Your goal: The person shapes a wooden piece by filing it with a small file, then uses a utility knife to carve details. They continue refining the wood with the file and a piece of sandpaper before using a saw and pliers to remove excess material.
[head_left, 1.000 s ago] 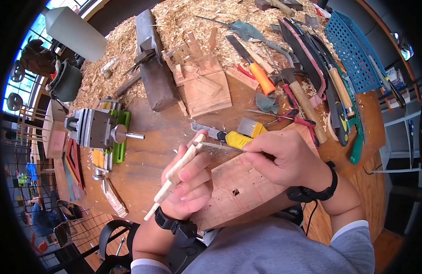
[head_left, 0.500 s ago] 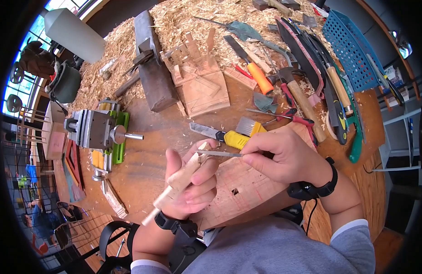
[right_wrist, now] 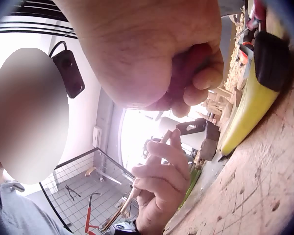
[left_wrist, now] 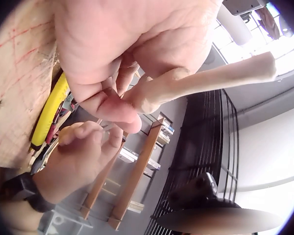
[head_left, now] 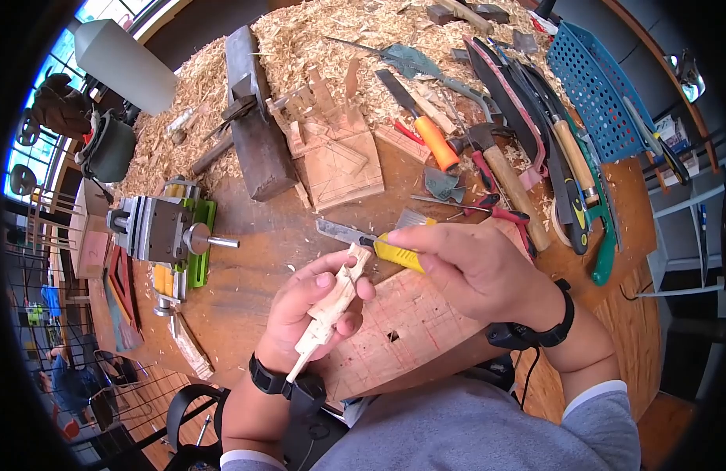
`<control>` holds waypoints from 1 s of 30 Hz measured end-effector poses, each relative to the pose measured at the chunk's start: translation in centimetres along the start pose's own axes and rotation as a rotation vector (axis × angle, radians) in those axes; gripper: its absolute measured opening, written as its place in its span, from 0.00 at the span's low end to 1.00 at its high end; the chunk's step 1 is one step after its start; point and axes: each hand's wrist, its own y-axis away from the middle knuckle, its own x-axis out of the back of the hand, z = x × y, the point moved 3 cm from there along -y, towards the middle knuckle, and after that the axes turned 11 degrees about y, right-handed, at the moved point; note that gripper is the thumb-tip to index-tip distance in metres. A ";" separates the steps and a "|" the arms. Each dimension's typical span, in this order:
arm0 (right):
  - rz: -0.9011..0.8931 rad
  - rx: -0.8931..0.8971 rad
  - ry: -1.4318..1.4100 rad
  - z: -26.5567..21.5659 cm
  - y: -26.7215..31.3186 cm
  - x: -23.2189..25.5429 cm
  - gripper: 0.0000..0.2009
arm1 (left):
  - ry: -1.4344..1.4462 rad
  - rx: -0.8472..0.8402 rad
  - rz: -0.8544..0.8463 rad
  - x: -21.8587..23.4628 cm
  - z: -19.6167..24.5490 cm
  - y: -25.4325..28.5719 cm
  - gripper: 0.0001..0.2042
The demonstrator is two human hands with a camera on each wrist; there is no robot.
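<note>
My left hand [head_left: 304, 302] grips a carved pale wood piece [head_left: 331, 306] with a hole near its upper end and a thin stem at the lower end. The stem [left_wrist: 225, 78] juts out past the fingers in the left wrist view. My right hand [head_left: 480, 271] is close to the right of the wood, fingers curled. A thin metal blade [left_wrist: 107, 128] shows faintly at its pinched fingertips in the left wrist view and is hidden in the head view. Behind the right hand lies a yellow utility knife [head_left: 396, 253], apart from it in the right wrist view [right_wrist: 252, 98].
A board with red lines [head_left: 414, 322] lies in front of the body. Farther off are a small vise [head_left: 155, 228], a dark metal anvil [head_left: 261, 149], wood shavings [head_left: 316, 35], an orange-handled tool [head_left: 436, 144], a hammer [head_left: 516, 180] and a blue basket [head_left: 594, 94].
The left hand has turned the wood so its hole faces up, with the thumb now across it. The right hand has shifted slightly, and its thin blade has gone from the head view.
</note>
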 end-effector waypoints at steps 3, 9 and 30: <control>-0.139 0.047 0.131 -0.5 0.1 -0.1 0.18 | -0.037 -0.017 0.011 0.3 0.1 0.0 0.17; -0.160 0.168 0.308 -0.7 0.2 -0.6 0.19 | -0.122 -0.056 0.047 0.1 -0.3 -0.1 0.14; -0.141 0.139 0.157 -0.5 0.4 -1.7 0.20 | -0.298 -0.143 0.127 -0.3 -0.6 -0.2 0.12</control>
